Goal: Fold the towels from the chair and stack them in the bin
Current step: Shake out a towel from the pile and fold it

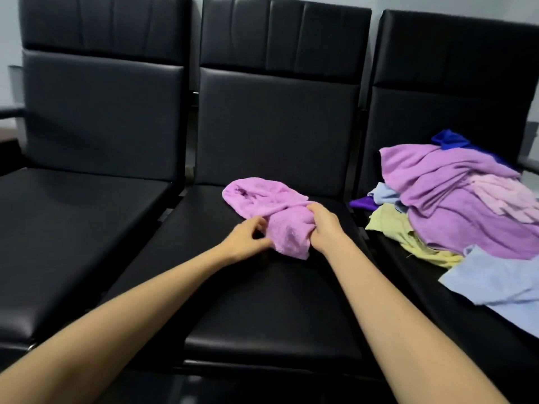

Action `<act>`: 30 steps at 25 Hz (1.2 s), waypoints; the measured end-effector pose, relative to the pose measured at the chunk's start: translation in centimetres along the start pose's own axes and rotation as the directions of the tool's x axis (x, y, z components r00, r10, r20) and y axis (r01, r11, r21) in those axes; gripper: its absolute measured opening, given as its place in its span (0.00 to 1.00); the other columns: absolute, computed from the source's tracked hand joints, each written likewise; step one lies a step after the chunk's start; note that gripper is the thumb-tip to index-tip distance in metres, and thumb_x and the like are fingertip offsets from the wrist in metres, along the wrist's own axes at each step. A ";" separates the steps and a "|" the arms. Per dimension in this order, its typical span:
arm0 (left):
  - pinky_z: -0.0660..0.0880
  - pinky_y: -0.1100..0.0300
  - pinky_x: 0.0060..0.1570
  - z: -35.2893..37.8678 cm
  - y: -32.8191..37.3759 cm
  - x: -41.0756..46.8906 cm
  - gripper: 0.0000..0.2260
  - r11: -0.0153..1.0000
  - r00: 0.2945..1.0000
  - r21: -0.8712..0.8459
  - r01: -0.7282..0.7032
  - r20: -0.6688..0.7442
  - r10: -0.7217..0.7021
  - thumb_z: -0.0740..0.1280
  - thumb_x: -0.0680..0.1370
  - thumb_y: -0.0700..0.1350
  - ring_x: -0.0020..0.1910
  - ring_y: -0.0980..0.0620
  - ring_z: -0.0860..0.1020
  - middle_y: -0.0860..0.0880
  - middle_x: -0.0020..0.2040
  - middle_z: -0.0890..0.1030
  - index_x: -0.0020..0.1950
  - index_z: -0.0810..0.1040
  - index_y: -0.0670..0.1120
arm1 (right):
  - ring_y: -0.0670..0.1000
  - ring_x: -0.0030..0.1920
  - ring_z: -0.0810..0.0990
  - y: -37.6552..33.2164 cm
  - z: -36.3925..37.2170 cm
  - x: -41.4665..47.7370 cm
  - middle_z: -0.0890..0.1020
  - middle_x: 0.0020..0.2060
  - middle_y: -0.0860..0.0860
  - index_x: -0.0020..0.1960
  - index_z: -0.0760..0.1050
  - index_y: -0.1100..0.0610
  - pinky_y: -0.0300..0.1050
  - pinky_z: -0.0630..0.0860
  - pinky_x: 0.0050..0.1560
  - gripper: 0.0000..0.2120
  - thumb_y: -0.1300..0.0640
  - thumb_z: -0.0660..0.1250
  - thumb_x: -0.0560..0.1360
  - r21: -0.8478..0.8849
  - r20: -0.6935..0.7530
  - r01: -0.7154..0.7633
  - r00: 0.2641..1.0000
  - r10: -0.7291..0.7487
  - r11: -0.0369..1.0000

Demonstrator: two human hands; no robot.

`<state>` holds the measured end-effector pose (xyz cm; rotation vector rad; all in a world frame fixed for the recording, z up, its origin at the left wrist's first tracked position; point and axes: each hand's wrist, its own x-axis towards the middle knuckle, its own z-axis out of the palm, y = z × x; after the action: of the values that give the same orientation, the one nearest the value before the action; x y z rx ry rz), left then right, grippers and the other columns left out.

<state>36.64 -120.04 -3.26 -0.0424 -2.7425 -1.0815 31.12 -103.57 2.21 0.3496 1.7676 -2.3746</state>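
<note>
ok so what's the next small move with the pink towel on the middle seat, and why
Probably draw both hands apart to spread the pink towel flat on the middle seat before any fold. It lies crumpled; the right hand grips its bunched part and the left hand seems to pinch its near edge, so no straight edge is laid out yet.

head view looks down, close over chairs (pixel 271 301).

Three black padded chairs (pixel 277 126) stand side by side across the frame (leather-like, faintly glossy); a pale grey wall (pixel 8 24) shows behind them at upper left.
</note>
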 end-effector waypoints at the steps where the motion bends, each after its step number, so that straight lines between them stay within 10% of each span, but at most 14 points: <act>1: 0.72 0.58 0.58 0.2 0.4 -0.3 0.33 0.998 0.996 0.040 -0.048 0.072 0.045 0.69 0.63 0.61 0.60 0.51 0.75 0.52 0.61 0.76 0.65 0.70 0.52 | 0.50 0.29 0.80 -0.1 0.0 -0.5 0.76 0.40 0.55 0.47 0.74 0.61 0.38 0.76 0.28 0.06 0.61 0.59 0.79 0.066 0.066 -0.032 0.997 0.027 0.997; 4: 0.70 0.73 0.54 1.1 3.0 -0.6 0.36 0.973 0.990 -0.188 -0.132 0.031 0.141 0.74 0.69 0.50 0.60 0.61 0.72 0.58 0.64 0.71 0.72 0.60 0.54 | 0.52 0.41 0.80 0.1 -0.2 -1.9 0.78 0.48 0.58 0.54 0.72 0.63 0.40 0.78 0.30 0.06 0.63 0.62 0.78 0.092 0.271 -0.115 0.959 0.086 0.989; 7: 0.69 0.78 0.43 0.8 4.5 -0.8 0.17 0.952 0.974 -0.208 -0.224 -0.079 0.211 0.70 0.73 0.37 0.47 0.64 0.74 0.54 0.52 0.78 0.60 0.73 0.44 | 0.54 0.50 0.78 0.3 -0.2 -2.3 0.76 0.54 0.57 0.64 0.67 0.58 0.45 0.79 0.36 0.20 0.68 0.61 0.74 -0.128 0.391 -0.074 0.913 0.119 0.989; 12: 0.66 0.73 0.38 -2.2 3.0 -0.9 0.14 0.990 0.960 -0.062 -0.125 -0.260 0.105 0.60 0.76 0.33 0.44 0.54 0.75 0.51 0.44 0.79 0.58 0.79 0.42 | 0.53 0.37 0.77 -0.1 -0.8 -1.1 0.79 0.37 0.55 0.41 0.79 0.57 0.44 0.73 0.38 0.11 0.69 0.61 0.71 -0.379 0.059 0.225 0.974 -0.220 0.897; 17: 0.68 0.78 0.34 -4.9 4.5 -1.0 0.09 0.912 0.921 -0.384 -0.146 -0.388 -0.016 0.56 0.79 0.34 0.39 0.64 0.75 0.52 0.43 0.77 0.49 0.74 0.45 | 0.56 0.62 0.70 -1.5 0.0 -3.0 0.68 0.62 0.54 0.58 0.78 0.50 0.48 0.64 0.65 0.15 0.57 0.61 0.73 -0.836 0.090 0.343 0.856 -0.509 0.429; 20: 0.71 0.66 0.28 -4.9 5.0 -0.9 0.11 0.875 0.976 -0.481 -0.047 -0.209 -0.062 0.56 0.82 0.43 0.32 0.56 0.76 0.48 0.36 0.77 0.45 0.74 0.39 | 0.55 0.71 0.59 -1.9 1.1 -4.4 0.62 0.72 0.47 0.71 0.62 0.37 0.52 0.58 0.70 0.33 0.44 0.67 0.67 -0.803 0.548 0.567 0.824 -0.148 0.185; 22: 0.72 0.63 0.31 -5.3 5.4 -1.2 0.15 0.789 0.997 -0.610 0.079 0.035 -0.074 0.57 0.82 0.48 0.34 0.54 0.77 0.48 0.35 0.78 0.41 0.75 0.42 | 0.56 0.69 0.61 -0.3 1.1 -4.6 0.66 0.69 0.47 0.74 0.53 0.37 0.51 0.61 0.67 0.40 0.42 0.70 0.68 -0.799 0.597 0.601 0.796 0.104 -0.010; 25: 0.70 0.70 0.39 -7.1 4.9 -1.5 0.06 0.995 0.949 -0.097 0.024 0.315 0.008 0.67 0.76 0.45 0.43 0.58 0.75 0.57 0.42 0.76 0.52 0.77 0.48 | 0.56 0.58 0.74 0.7 0.2 -4.0 0.77 0.54 0.52 0.60 0.72 0.45 0.45 0.70 0.50 0.16 0.50 0.66 0.73 -0.879 0.460 0.459 0.888 0.021 -0.128; 27: 0.71 0.62 0.39 -7.9 3.6 -1.0 0.06 0.952 0.962 0.279 -0.124 0.268 0.047 0.70 0.71 0.44 0.40 0.53 0.73 0.49 0.40 0.77 0.47 0.78 0.47 | 0.56 0.58 0.76 -0.2 -0.1 -3.8 0.78 0.54 0.52 0.53 0.75 0.50 0.47 0.68 0.54 0.10 0.59 0.63 0.73 -0.852 0.473 0.438 0.879 -0.065 -0.288; 30: 0.71 0.58 0.39 -8.9 2.8 -0.6 0.07 0.990 0.993 0.128 -0.062 -0.087 0.074 0.65 0.71 0.46 0.37 0.53 0.73 0.49 0.33 0.75 0.38 0.78 0.44 | 0.58 0.59 0.75 -1.7 0.7 -4.3 0.78 0.56 0.56 0.54 0.76 0.55 0.47 0.68 0.56 0.15 0.66 0.59 0.72 -0.861 0.502 0.460 0.837 -0.217 -0.217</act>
<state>39.01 -124.04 4.86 -0.0663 -2.6990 -0.8706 34.72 -103.75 5.14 -0.6848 3.1181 -0.2962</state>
